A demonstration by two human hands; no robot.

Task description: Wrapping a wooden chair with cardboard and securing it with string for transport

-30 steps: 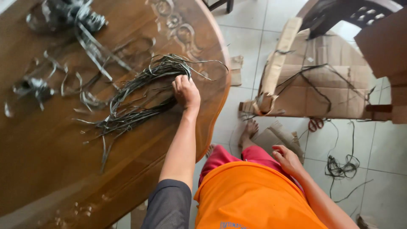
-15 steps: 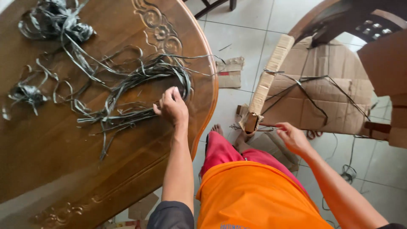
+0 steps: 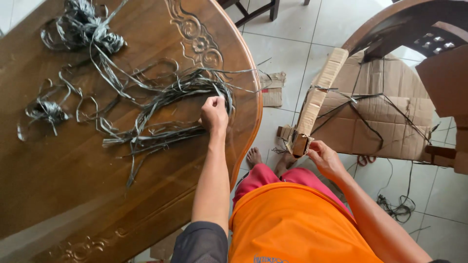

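Left hand [image 3: 214, 114] rests on the dark strap bundle [image 3: 165, 97], grip pinched on its strands near the curved edge of the brown wooden table [image 3: 63, 195]. Right hand [image 3: 325, 158] off the table, grip clamped on the lower end of a folded cardboard strip [image 3: 317, 100], which leans on flat cardboard sheets [image 3: 385, 122]. Tiled floor [image 3: 292, 44] shows between table edge and cardboard. Loose strap coils [image 3: 90, 29] lie well apart at far left.

Flattened brown cardboard box [image 3: 375, 117] on floor, tied with straps.
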